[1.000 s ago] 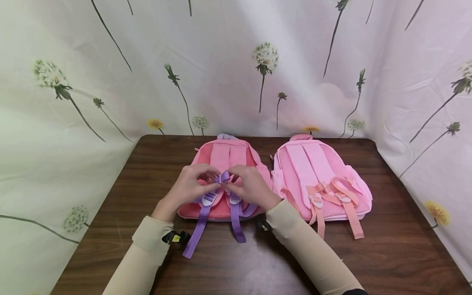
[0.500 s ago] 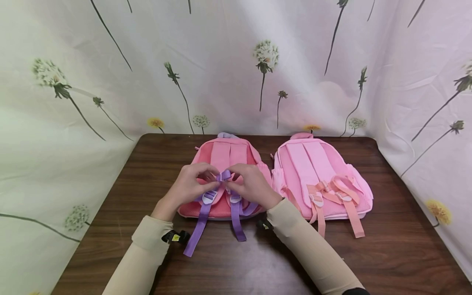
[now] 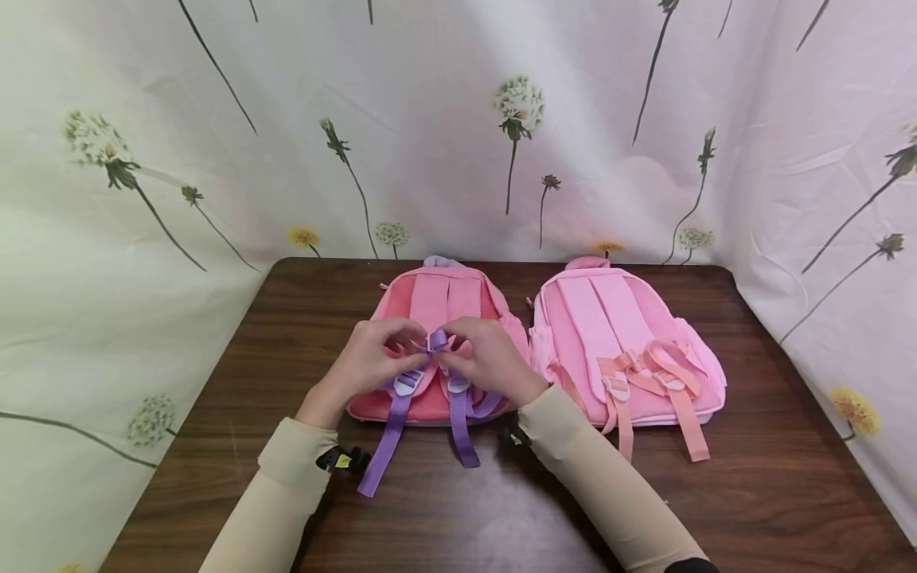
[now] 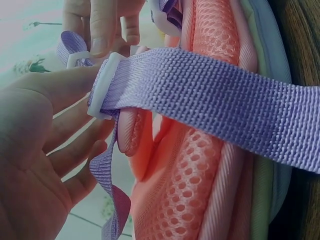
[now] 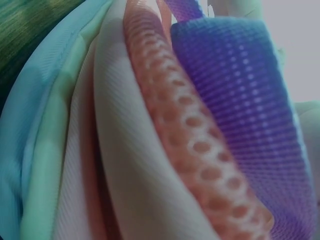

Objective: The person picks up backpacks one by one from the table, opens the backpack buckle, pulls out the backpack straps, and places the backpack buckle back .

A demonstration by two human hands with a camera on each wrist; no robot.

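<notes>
A coral-pink backpack [image 3: 430, 298] lies on the table with its shoulder straps up. Above it, a purple buckle strap [image 3: 438, 341] with a small white buckle is pinched by the left hand [image 3: 368, 360] on one side and the right hand [image 3: 490, 358] on the other. Two purple strap ends [image 3: 387, 450] hang toward the front edge from white adjusters. In the left wrist view, the left hand [image 4: 35, 135] is behind a white adjuster [image 4: 104, 85] with wide purple webbing [image 4: 210, 100]. Purple webbing [image 5: 245, 90] covers much of the right wrist view, hiding most of the right hand.
A light-pink backpack [image 3: 573, 334] lies right beside the first on the dark wooden table [image 3: 774, 446], its orange straps [image 3: 662, 370] looped together and two ends trailing forward. A curtain [image 3: 430, 119] with dandelion prints stands behind the table.
The purple loop between the fingertips has shifted slightly. Both hands keep nearly the same place, and the backpacks lie as before.
</notes>
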